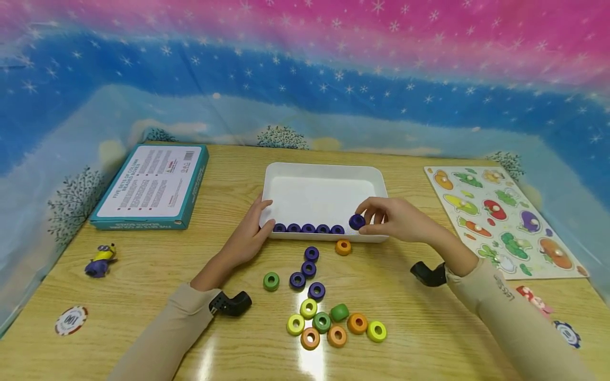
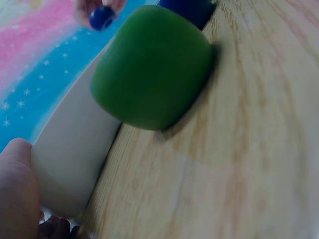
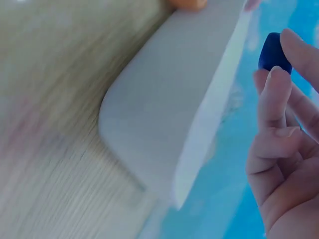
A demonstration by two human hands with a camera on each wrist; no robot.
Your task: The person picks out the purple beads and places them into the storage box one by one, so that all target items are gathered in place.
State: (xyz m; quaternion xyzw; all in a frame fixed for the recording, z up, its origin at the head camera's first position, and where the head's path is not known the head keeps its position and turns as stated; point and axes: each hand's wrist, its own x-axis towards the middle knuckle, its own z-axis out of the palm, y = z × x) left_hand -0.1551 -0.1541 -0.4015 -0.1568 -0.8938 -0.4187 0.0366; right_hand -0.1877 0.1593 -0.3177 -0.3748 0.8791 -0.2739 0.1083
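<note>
A white tray (image 1: 329,197) stands in the middle of the table. My left hand (image 1: 248,235) holds its front left corner, thumb over the rim. Over the tray's front right corner, my right hand (image 1: 404,219) pinches a dark purple bead (image 1: 356,221) between thumb and fingertips; the right wrist view shows that bead (image 3: 274,52) above the tray wall (image 3: 164,89). Inside, a row of several purple beads (image 1: 308,228) lines the front wall from the left corner. An orange bead (image 1: 343,246) lies just outside that wall. A green bead (image 2: 152,67) looms large in the left wrist view.
Several loose beads, purple (image 1: 308,270), yellow (image 1: 295,324), green (image 1: 271,281) and orange (image 1: 337,336), lie before the tray. A teal box (image 1: 150,182) and a small figure (image 1: 101,260) are at left, a vegetable puzzle board (image 1: 505,222) at right, poker chips (image 1: 71,320) near both sides.
</note>
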